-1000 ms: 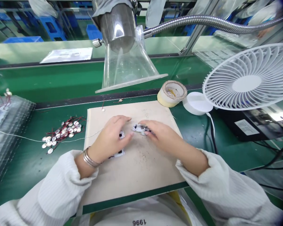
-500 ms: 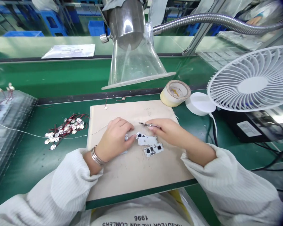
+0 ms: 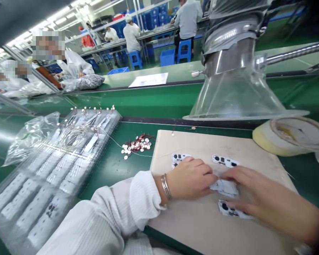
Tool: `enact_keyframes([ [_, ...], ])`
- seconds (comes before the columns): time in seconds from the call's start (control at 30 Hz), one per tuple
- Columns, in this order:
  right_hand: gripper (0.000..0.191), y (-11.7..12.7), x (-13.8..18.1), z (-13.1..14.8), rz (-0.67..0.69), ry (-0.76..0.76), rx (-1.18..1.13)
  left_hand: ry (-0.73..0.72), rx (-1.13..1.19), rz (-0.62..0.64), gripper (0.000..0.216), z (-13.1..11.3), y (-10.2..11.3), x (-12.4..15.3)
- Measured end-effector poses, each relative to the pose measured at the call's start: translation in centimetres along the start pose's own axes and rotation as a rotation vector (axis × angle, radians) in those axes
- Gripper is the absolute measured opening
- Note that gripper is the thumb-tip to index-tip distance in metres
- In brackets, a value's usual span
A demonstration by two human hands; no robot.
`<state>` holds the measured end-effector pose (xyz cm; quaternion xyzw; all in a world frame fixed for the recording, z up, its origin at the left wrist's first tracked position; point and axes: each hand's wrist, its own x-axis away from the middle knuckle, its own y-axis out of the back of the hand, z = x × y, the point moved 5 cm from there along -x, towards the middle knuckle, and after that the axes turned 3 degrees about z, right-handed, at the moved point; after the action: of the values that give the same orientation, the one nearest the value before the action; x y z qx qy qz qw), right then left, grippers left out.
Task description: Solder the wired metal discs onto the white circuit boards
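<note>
My left hand, with bracelets at the wrist, is low over the beige work board. Its curled fingers close on the left end of a small white circuit board. Smeared by motion, my right hand comes in from the right, thumb and fingers apart around that board's right end. I see no tool in it. One circuit board with black parts lies beyond the hands. Another circuit board lies nearer me, partly under my right thumb. Further circuit boards show behind my left hand.
Small round discs with red wires lie left of the work board. Clear trays carry a coil of wire. A clear extraction hood hangs ahead; a tape roll stands right. Co-workers sit beyond.
The view has swung left, bringing the trays and co-workers into sight. My right hand has opened and moved to the white board; the metal tool it held is out of sight.
</note>
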<state>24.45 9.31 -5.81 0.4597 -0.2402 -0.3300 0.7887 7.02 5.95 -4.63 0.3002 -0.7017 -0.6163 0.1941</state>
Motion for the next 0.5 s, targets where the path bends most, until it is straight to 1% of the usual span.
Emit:
enact_keyframes([
  [0.03, 0.034, -0.4, 0.0, 0.2, 0.041, 0.014, -0.010, 0.011, 0.004, 0.007, 0.027, 0.0, 0.1, 0.0],
  [0.1, 0.026, -0.9, 0.0, 0.3, 0.070, 0.009, -0.019, 0.039, 0.022, 0.010, 0.029, 0.1, 0.2, 0.0],
  [0.17, 0.015, -1.0, -0.2, -0.1, 0.073, -0.016, -0.024, 0.081, 0.059, 0.005, 0.038, 0.3, 0.3, -0.1],
  [0.23, 0.009, -0.8, -0.4, -0.8, 0.067, -0.054, -0.025, 0.133, 0.103, 0.005, 0.049, 0.7, 0.4, 0.0],
  [0.3, 0.012, -0.3, -0.5, -1.5, 0.018, -0.103, -0.020, 0.179, 0.140, 0.019, 0.054, 0.9, 0.5, 0.1],
  [0.37, 0.022, 0.6, -0.5, -1.9, -0.081, -0.139, -0.004, 0.209, 0.166, 0.033, 0.049, 1.0, 0.8, 0.3],
  [0.43, 0.028, 1.4, -0.5, -1.8, -0.175, -0.165, 0.025, 0.192, 0.185, 0.042, 0.037, 1.0, 1.1, 0.6],
  [0.47, 0.028, 1.7, -0.5, -1.5, -0.198, -0.170, 0.007, 0.160, 0.190, 0.045, 0.029, 0.9, 1.2, 0.7],
  [0.5, 0.028, 1.8, -0.6, -1.2, -0.190, -0.170, -0.037, 0.134, 0.198, 0.040, 0.024, 0.9, 1.3, 0.8],
])
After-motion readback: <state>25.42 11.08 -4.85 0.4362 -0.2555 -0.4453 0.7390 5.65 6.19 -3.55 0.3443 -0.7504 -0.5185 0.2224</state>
